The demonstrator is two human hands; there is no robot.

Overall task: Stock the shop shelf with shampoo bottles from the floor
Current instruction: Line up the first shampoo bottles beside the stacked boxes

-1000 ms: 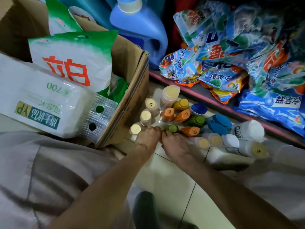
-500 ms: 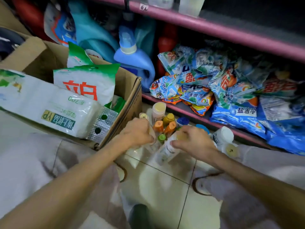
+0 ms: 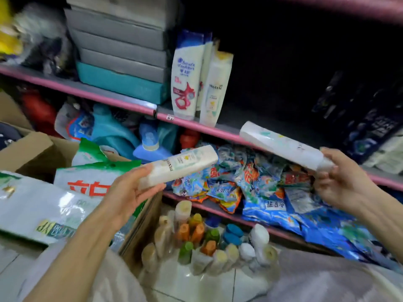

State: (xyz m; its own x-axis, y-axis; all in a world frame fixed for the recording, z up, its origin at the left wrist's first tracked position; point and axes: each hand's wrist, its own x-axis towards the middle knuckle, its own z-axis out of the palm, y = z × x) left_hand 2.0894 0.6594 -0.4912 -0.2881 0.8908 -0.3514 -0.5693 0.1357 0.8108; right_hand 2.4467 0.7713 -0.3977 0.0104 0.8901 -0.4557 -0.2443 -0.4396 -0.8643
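My left hand (image 3: 128,192) grips a white Pantene shampoo bottle (image 3: 183,163) by its cap end, the bottle lying tilted in the air below the pink-edged shelf (image 3: 135,109). My right hand (image 3: 342,182) holds a second white bottle (image 3: 281,146) by one end, its far end level with the shelf edge. Two white shampoo bottles (image 3: 196,81) stand upright on that shelf. On the floor below stands a cluster of several small bottles (image 3: 202,238) with orange, green, blue and cream caps.
Grey and teal boxes (image 3: 122,62) are stacked on the shelf left of the standing bottles; the shelf to their right is dark. Detergent bags (image 3: 250,186) fill the lower shelf. A cardboard box (image 3: 30,149) with white packs sits at left. Blue jugs (image 3: 150,144) stand behind it.
Both hands have risen from the floor cluster, each lifting a white bottle up toward the shelf. The view has tilted up from the floor to the shelf.
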